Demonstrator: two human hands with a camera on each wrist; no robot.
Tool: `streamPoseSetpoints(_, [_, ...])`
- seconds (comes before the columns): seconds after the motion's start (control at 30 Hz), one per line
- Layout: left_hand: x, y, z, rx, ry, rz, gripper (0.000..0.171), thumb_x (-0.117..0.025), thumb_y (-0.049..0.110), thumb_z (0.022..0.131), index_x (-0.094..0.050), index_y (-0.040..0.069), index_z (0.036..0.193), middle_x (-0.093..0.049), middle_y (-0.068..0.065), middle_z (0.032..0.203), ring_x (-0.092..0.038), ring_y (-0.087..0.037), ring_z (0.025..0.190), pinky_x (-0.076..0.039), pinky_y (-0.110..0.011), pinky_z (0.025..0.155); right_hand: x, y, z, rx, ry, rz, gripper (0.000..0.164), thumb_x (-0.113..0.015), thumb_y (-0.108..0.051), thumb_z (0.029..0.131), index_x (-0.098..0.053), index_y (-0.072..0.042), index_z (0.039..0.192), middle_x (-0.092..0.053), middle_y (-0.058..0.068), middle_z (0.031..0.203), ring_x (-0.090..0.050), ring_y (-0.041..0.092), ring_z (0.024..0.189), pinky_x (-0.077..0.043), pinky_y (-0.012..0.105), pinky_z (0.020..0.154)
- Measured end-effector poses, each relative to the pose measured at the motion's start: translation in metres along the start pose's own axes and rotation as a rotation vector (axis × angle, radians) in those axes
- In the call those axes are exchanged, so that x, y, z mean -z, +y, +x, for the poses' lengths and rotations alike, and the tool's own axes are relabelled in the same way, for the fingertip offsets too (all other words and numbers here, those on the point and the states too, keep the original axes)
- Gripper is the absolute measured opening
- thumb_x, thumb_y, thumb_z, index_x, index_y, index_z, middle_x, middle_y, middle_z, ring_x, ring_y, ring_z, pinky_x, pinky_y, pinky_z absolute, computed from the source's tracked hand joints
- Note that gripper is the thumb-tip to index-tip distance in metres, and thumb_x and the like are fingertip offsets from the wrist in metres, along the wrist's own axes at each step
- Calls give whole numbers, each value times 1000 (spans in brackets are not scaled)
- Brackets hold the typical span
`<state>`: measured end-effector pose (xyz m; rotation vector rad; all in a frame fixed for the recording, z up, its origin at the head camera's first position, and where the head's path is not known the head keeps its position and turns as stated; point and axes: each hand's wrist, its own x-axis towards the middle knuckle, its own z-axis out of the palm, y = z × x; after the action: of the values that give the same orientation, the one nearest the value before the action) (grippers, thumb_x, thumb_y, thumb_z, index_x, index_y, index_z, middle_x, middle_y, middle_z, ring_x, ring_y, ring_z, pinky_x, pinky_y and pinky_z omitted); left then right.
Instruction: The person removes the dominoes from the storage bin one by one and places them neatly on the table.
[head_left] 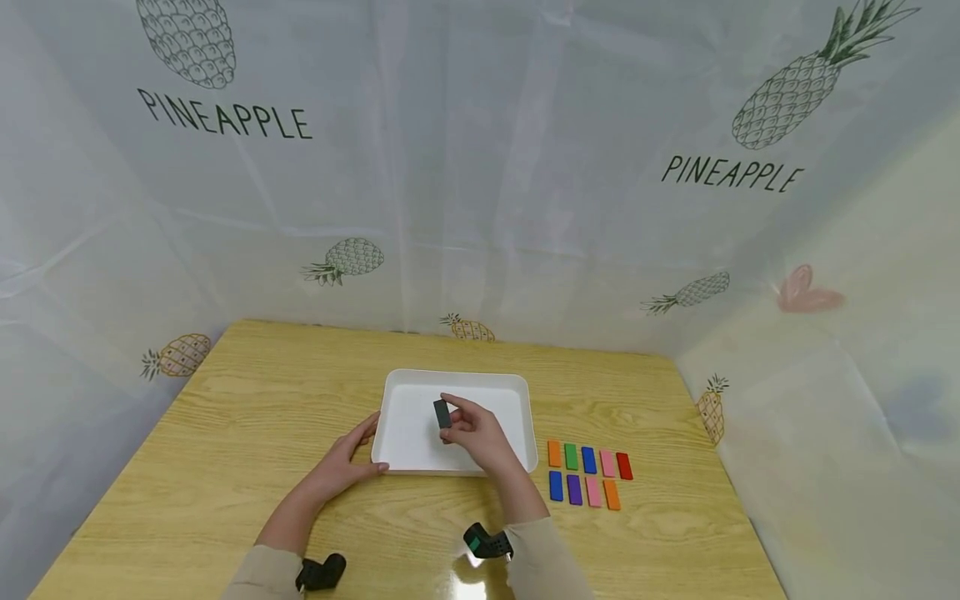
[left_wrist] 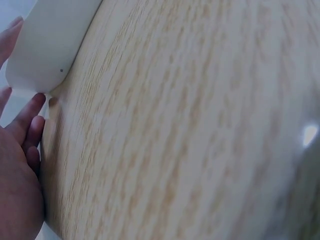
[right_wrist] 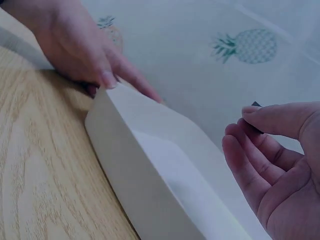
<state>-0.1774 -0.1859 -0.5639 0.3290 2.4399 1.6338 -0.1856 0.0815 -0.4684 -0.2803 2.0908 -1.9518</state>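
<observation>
A white rectangular tray (head_left: 408,454) sits on the wooden table. Over its middle, my right hand (head_left: 480,435) pinches a small black rectangular block (head_left: 442,414) between thumb and fingers. In the right wrist view, the fingers hide most of that block (right_wrist: 256,104). My left hand (head_left: 341,467) rests against the tray's left side, its thumb at the front left corner and its fingers extended along the edge. The left wrist view has the left hand (left_wrist: 17,165) at its left border, fingertips touching the tray wall (left_wrist: 50,45).
Right of the tray, several flat coloured blocks lie in two rows, among them a green block (head_left: 572,457), a red block (head_left: 625,466) and a purple block (head_left: 574,490). A pineapple-print curtain (head_left: 480,167) hangs behind the wooden table (head_left: 300,367). Both wrists carry black devices.
</observation>
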Motion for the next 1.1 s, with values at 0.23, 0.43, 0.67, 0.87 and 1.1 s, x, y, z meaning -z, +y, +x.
streamPoseSetpoints(0.23, [0,-1,0,-9,20,0,89,-81,20,81,-29,10,154,-43,-20,147,-38,-40,131,-23,-64,105,12,14,-7,18,40,66,57,-66,10,87,-50,0,141,-58,17,99,-67,19,84,-56,34,81])
streamPoseSetpoints(0.43, [0,-1,0,-10,21,14,89,-80,21,82,-29,10,154,-42,-20,147,-38,-41,130,-24,-64,105,20,19,-16,36,92,115,58,-64,10,88,-50,-5,142,-51,15,104,-70,25,91,-55,36,84])
streamPoseSetpoints(0.67, [-1,-3,0,-7,8,11,91,-81,27,81,-28,12,155,-41,-18,148,-36,-40,132,-22,-65,106,33,16,-32,30,153,138,58,-62,12,88,-50,-5,142,-48,18,106,-70,26,93,-54,36,86])
streamPoseSetpoints(0.87, [0,-3,0,-18,4,17,91,-80,28,82,-28,11,155,-41,-19,148,-36,-42,132,-22,-65,105,46,15,-48,26,170,137,58,-64,11,87,-51,-6,141,-47,17,103,-69,29,95,-53,36,86])
streamPoseSetpoints(1.1, [-1,-3,1,-15,1,3,90,-80,26,82,-28,12,155,-40,-19,149,-35,-41,133,-23,-63,106,62,24,-63,-3,210,121,57,-64,11,87,-53,-8,140,-46,18,103,-69,31,97,-54,36,85])
